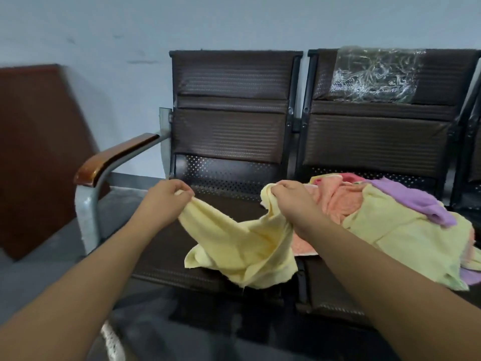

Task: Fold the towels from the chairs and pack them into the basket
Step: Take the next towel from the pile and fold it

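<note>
A left chair [229, 131] and a right chair [377, 136], both dark brown with perforated metal seats, stand side by side against a pale wall [130, 35]. A wood-topped armrest [114, 160] on a grey metal leg closes the left chair's outer side. Beyond it a brown board [39, 152] leans on the wall. Crumpled clear plastic [374, 74] clings to the top of the right chair's back.

A pile [390, 225] of loose towels in orange, yellow and purple covers the right chair's seat, and its orange edge spills toward the left seat. The right forearm crosses the pile's near-left corner and hides part of it.

A yellow towel [244, 246] hangs between the 2 hands over the left chair's seat, just beside the pile. The left hand [166, 201] pinches 1 top corner, fingers curled round the cloth. The right hand [291, 201] grips the other end in a bunched fist. The hands are apart and at the same height, so the top edge sags between them. The lower part droops in folds onto the seat's front, over the gap between the chairs.
</note>
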Motion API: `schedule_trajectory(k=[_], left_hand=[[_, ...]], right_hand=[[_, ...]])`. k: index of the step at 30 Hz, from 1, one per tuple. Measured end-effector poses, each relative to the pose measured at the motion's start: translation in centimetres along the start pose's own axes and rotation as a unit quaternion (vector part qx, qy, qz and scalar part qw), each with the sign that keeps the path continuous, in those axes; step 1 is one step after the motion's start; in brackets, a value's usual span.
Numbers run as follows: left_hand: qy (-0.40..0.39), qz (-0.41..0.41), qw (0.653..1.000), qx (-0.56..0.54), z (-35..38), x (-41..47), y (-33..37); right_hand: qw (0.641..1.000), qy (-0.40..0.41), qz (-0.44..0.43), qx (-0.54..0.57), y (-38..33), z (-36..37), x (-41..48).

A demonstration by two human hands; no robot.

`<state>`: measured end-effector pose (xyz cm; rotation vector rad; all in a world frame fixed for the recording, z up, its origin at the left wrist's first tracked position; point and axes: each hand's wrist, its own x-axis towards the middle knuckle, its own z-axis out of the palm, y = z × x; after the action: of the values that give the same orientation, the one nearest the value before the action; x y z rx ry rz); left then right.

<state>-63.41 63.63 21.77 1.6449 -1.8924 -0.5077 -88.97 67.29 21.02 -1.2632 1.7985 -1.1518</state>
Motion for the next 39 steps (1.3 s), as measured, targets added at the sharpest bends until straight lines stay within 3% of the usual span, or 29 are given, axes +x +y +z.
schedule_trajectory(k=[3,4,8,11,13,15,17,20,22,25,27,31,36,39], left_hand=[[-0.141,0.006,0.973,0.181,0.6,-0.2,-2.1],[-0.187,0.026,0.966,0.177,1.2,-0.6,-2.7],[-0.356,0.04,0.933,-0.02,4.4,-2.7,-2.5],[-0.436,0.007,0.896,-0.085,6.6,-3.0,-2.9],[-0.422,-0.02,0.893,-0.158,6.8,-2.4,-3.3],[-0.36,-0.053,0.877,-0.314,6.5,-2.1,-3.1],[-0.275,-0.108,0.818,-0.494,5.7,-1.8,-2.1],[-0.179,-0.157,0.744,-0.624,4.9,-1.3,-0.4],[-0.14,-0.176,0.718,-0.658,4.4,-1.0,0.3],[-0.136,-0.168,0.684,-0.697,4.0,-0.7,0.3],[-0.158,-0.133,0.687,-0.697,3.8,-0.6,-0.2],[-0.194,-0.072,0.766,-0.609,3.3,-0.9,-0.1],[-0.143,-0.109,0.8,-0.573,2.6,-0.4,-0.7],[-0.101,-0.157,0.79,-0.584,2.1,0.1,-0.9]], right_hand=[[0.998,-0.037,-0.003,0.046,-1.1,0.9,-0.5],[0.994,-0.062,-0.009,0.086,-1.6,1.2,-0.8],[0.944,-0.17,-0.027,0.28,-3.6,2.2,-1.4],[0.909,-0.173,0.008,0.379,-4.2,2.2,-0.1],[0.902,-0.132,0.031,0.41,-3.9,1.9,0.8],[0.906,-0.08,0.055,0.412,-2.8,1.6,1.7],[0.927,-0.068,0.073,0.361,-1.4,1.7,2.4],[0.956,-0.19,0.135,0.18,0.1,2.4,2.1],[0.933,-0.302,0.151,0.129,0.3,3.2,1.2],[0.935,-0.33,0.085,0.098,0.2,4.6,0.2],[0.951,-0.3,0.021,0.071,0.4,5.4,-0.1],[0.967,-0.236,-0.045,0.086,0.2,5.3,-0.6],[0.94,-0.187,0.027,0.284,-0.3,4.5,-0.3],[0.907,-0.15,0.087,0.385,-0.3,3.7,0.3]])
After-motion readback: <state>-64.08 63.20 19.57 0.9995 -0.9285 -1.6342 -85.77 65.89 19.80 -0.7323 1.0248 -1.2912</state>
